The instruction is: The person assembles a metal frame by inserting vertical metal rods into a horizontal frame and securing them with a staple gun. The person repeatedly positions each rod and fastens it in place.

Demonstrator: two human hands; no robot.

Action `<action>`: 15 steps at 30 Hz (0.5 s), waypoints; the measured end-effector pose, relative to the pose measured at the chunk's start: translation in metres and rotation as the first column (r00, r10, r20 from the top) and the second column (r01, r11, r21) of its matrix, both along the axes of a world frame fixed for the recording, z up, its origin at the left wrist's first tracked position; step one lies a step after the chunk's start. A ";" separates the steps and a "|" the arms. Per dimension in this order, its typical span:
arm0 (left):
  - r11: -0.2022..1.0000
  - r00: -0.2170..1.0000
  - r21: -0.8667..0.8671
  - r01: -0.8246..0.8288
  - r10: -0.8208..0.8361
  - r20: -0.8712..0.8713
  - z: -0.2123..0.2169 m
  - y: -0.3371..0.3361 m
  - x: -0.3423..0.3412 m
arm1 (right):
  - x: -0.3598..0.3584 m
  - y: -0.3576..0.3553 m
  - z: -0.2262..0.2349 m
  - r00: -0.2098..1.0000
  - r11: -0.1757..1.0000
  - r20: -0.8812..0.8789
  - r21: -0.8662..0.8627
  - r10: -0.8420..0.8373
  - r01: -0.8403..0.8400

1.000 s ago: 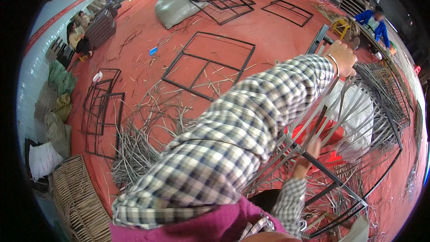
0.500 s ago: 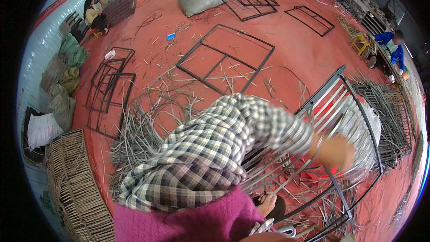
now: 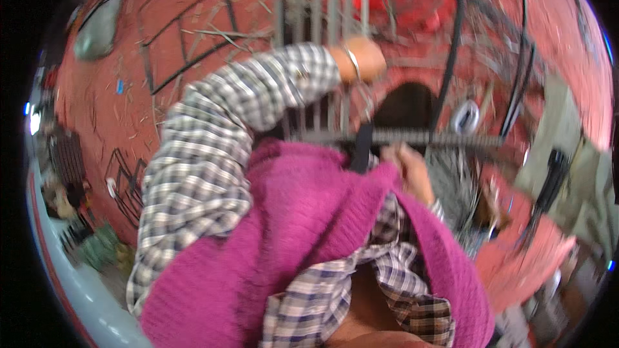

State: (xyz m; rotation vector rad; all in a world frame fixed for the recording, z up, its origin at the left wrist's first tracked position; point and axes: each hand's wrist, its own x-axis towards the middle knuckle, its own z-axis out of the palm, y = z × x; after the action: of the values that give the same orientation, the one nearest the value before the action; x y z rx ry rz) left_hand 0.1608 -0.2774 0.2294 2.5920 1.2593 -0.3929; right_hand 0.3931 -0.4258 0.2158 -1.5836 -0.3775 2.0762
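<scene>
1. Since the head view is pretty smeared with motion, take the fine details loosely: a black metal frame (image 3: pixel 449 64) lies right in front of the person, with pale grey strips (image 3: pixel 333 19) running lengthwise across its left part.
2. Left hand (image 3: pixel 365 59), with a bangle (image 3: pixel 353 63) on its wrist, is out over the right-hand edge of those strips. Fingers look curled in, but I honestly can't tell if it's got hold of anything or even touches a strip.
3. Right hand (image 3: pixel 412 169) sits close to the body, just on the near side of the frame's closest bar. Its fingers seem bent too; too blurry to say how far, or whether they're gripping something.
4. Between the hands, a short black piece (image 3: pixel 363 148) sticks up by the front of the magenta vest (image 3: pixel 290 212).
5. Beyond the strips there's a bright red thing (image 3: pixel 409 3). Off to the right you get a white roll (image 3: pixel 465 117) and some grey-green cloth (image 3: pixel 558 135).
6. Over on the left, another frame (image 3: pixel 184 38) lies on the red floor (image 3: pixel 145 96), with a pale sack (image 3: pixel 100 35) farther left.
</scene>
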 end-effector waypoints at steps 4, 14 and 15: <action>0.995 1.000 0.101 0.023 -0.025 0.017 -0.014 0.008 -0.002 | -0.006 0.006 -0.032 0.961 0.987 -0.264 0.108 -0.083 0.115; 0.992 0.950 -0.095 0.087 -0.112 -0.290 -0.013 -0.008 0.024 | -0.051 0.039 -0.048 0.914 0.956 -0.405 0.270 0.002 0.117; 0.988 0.946 -0.120 0.093 -0.125 -0.299 -0.015 -0.012 0.028 | -0.053 0.038 -0.052 0.913 0.951 -0.401 0.304 0.069 0.062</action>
State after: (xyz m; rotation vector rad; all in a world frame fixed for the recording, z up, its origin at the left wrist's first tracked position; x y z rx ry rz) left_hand 0.1884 -0.2896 0.2144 2.5887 1.1488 -0.8880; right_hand 0.3398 -0.3873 0.1636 -0.9365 -0.5232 2.1549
